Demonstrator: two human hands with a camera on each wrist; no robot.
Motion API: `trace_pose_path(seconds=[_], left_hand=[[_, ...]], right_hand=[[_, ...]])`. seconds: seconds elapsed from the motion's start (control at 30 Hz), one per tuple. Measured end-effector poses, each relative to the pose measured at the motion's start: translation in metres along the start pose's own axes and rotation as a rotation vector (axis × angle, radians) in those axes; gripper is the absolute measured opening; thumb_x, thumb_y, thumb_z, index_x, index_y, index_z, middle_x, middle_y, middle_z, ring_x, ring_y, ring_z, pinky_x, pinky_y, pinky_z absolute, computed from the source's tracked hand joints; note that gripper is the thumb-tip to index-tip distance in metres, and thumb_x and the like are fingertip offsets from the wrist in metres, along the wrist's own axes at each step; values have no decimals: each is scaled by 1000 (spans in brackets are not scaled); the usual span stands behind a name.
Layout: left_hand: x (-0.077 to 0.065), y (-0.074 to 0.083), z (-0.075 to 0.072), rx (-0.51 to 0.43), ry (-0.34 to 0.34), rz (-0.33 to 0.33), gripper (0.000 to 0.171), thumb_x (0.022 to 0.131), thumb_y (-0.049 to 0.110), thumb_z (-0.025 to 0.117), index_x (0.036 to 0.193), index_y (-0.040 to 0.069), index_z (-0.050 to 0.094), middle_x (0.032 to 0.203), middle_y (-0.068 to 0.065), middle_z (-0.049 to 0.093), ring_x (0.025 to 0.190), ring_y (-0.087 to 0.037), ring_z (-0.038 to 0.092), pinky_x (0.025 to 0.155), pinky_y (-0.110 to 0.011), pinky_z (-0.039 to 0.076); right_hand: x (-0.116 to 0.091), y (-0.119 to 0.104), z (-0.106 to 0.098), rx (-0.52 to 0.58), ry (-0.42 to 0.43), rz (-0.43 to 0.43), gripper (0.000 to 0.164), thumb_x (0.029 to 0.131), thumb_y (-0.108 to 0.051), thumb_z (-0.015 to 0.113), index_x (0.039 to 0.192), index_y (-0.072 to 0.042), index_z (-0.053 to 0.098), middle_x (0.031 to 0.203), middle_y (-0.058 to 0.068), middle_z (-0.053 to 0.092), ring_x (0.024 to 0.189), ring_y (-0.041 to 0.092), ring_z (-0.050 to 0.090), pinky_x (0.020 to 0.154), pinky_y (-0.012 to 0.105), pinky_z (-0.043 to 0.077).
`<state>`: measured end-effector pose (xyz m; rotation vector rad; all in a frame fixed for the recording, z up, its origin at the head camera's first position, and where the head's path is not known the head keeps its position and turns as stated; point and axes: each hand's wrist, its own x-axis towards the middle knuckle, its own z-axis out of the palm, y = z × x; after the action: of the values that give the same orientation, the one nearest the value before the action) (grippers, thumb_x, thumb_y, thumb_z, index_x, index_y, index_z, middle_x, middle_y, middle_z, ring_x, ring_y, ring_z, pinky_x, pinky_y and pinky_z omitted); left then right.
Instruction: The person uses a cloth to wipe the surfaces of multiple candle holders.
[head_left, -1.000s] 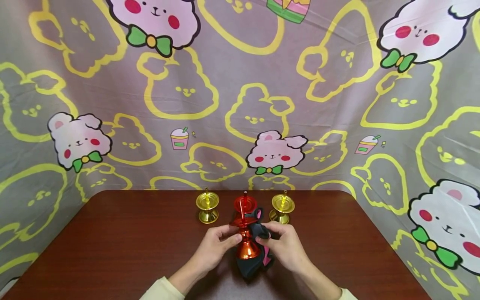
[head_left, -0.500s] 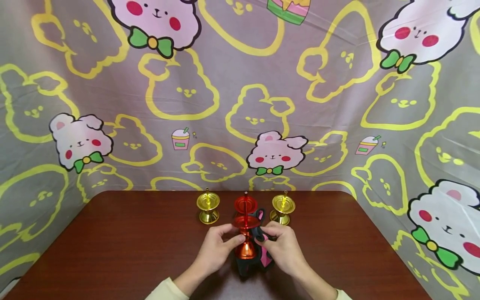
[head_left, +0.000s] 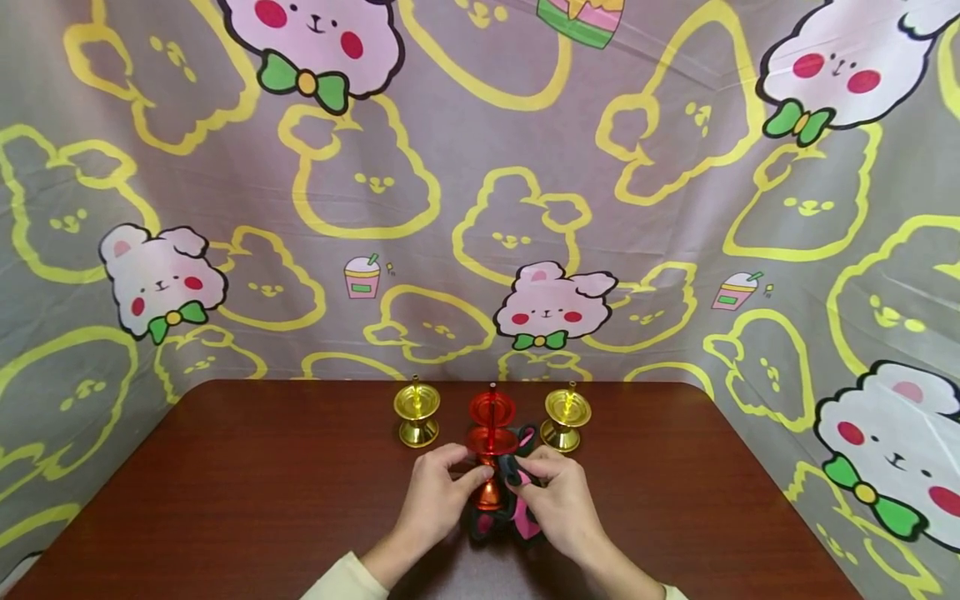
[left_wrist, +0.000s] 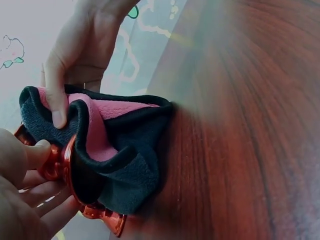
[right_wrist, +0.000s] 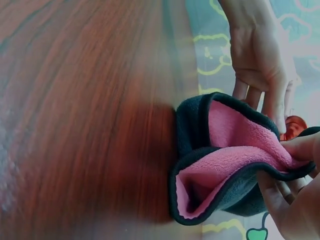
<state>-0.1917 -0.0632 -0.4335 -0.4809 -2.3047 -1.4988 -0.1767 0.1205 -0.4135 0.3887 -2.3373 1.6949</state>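
Over middle of worktop [head_left: 300, 492], red candlestick [head_left: 490, 494], long axis near upright, spike up; left hand [head_left: 438, 492] holding it by stem from left; right hand [head_left: 562, 502], grip pinching black-and-pink cloth [right_wrist: 240, 150], bunched along candlestick's right side

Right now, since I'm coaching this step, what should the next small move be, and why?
I'd probably have the right hand draw the cloth lightly round the nearer red candle holder: the left hand grips that holder, and the right pinches the cloth right beside it.
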Motion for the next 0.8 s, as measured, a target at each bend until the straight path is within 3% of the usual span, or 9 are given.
trace_pose_path(seconds=[0.17, 0.37, 0.57, 0.67, 0.8], left_hand=[[0, -1, 1, 37, 45, -11, 8, 81, 12, 84, 84, 14, 77, 82, 10, 69, 76, -7, 63, 67, -26, 51], [-2, -3, -3, -126, 34, -31, 10, 82, 12, 83, 91, 9, 78, 87, 4, 68, 77, -8, 65, 69, -27, 56], [-1, -6, -8, -283, -3, -34, 14, 84, 3, 79, 97, 2, 77, 93, -7, 71, 82, -11, 65, 74, -28, 55], [0, -5, -11, -339, -41, -120, 17, 81, 5, 82, 97, 2, 75, 92, -9, 73, 85, -14, 67, 77, -28, 54], [1, -5, -13, -412, -185, -199, 27, 86, 7, 79, 110, -1, 71, 103, -13, 72, 96, -19, 67, 83, -27, 53]], right_hand=[[0, 1, 1, -2, -4, -1, 20, 79, 4, 82, 90, -13, 83, 73, -4, 59, 66, 8, 50, 50, 21, 44], [7, 8, -5, 30, -33, -44, 21, 79, 6, 81, 95, -8, 81, 88, -1, 71, 83, 10, 61, 73, 23, 51], [17, 22, -18, 97, -104, -111, 20, 81, 5, 78, 101, 0, 78, 96, 8, 73, 90, 14, 65, 80, 25, 53], [20, 27, -22, 125, -157, -154, 18, 84, 3, 77, 102, 3, 76, 101, 12, 73, 95, 14, 65, 82, 26, 53], [20, 31, -22, 150, -195, -182, 18, 85, 4, 76, 102, 4, 76, 102, 14, 72, 97, 14, 64, 83, 26, 53]])
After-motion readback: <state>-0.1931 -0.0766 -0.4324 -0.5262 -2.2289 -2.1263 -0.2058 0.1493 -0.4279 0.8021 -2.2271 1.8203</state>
